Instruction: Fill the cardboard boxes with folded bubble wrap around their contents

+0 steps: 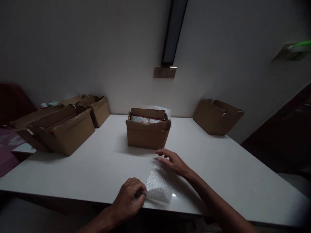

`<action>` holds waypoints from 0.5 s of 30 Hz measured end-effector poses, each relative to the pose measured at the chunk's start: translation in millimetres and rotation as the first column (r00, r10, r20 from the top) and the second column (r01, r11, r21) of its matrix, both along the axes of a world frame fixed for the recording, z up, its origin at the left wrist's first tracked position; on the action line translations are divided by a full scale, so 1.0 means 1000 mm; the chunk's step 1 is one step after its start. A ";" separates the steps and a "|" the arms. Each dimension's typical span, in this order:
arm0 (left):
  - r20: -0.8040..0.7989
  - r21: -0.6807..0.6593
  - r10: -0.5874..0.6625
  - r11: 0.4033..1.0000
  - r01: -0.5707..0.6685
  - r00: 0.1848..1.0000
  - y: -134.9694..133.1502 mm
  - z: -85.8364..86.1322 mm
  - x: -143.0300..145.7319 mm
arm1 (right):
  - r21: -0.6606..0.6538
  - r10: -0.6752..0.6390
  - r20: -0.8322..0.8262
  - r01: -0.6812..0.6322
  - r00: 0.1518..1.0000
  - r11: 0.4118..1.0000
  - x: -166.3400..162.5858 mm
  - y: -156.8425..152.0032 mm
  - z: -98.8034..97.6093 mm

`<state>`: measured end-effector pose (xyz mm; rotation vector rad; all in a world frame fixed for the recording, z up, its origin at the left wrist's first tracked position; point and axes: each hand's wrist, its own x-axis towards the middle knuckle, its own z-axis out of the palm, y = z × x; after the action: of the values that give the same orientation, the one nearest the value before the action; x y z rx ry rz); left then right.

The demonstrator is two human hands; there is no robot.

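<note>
Near the front edge of the white table lies a clear sheet of bubble wrap (158, 181). My left hand (131, 196) pinches its left corner between thumb and fingers. Over the far end of the sheet is my right hand (172, 160), its thumb and fingers apart and nothing visible between them; whether it touches the wrap I cannot tell. Just beyond my right hand stands an uncovered cardboard box (147, 134), with a white printed packet (145, 119) showing at its top.
Several cardboard boxes (73, 136) crowd the left side of the white table (109, 174). Another cardboard box (216, 118) stands at the back right. Behind the middle box is some clear plastic (167, 111). A wall socket (165, 72) sits above the table.
</note>
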<state>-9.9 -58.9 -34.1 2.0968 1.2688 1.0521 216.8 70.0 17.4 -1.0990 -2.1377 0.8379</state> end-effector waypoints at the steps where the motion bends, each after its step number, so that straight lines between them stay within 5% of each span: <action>1: 0.010 0.002 0.003 1.000 -0.003 1.000 0.000 0.000 -0.001 | 0.002 -0.022 0.004 0.022 1.000 1.000 -0.003 0.015 -0.004; 6: 0.046 -0.011 0.030 1.000 -0.030 0.999 -0.003 0.001 0.000 | -0.026 -0.087 -0.003 0.086 0.996 0.996 0.002 0.032 -0.017; 12: 0.045 0.018 -0.076 0.997 0.075 0.996 -0.003 0.011 0.009 | -0.076 -0.156 0.065 0.161 0.986 0.984 0.052 -0.048 -0.007; 15: 0.008 -0.029 -0.147 0.989 0.147 0.989 0.008 0.019 0.019 | 0.050 -0.289 0.043 0.287 0.956 0.957 0.062 -0.095 0.000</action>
<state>8.8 -50.8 -14.7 2.1270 1.1010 0.9684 279.0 -24.6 17.5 -1.3802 -1.9603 0.6312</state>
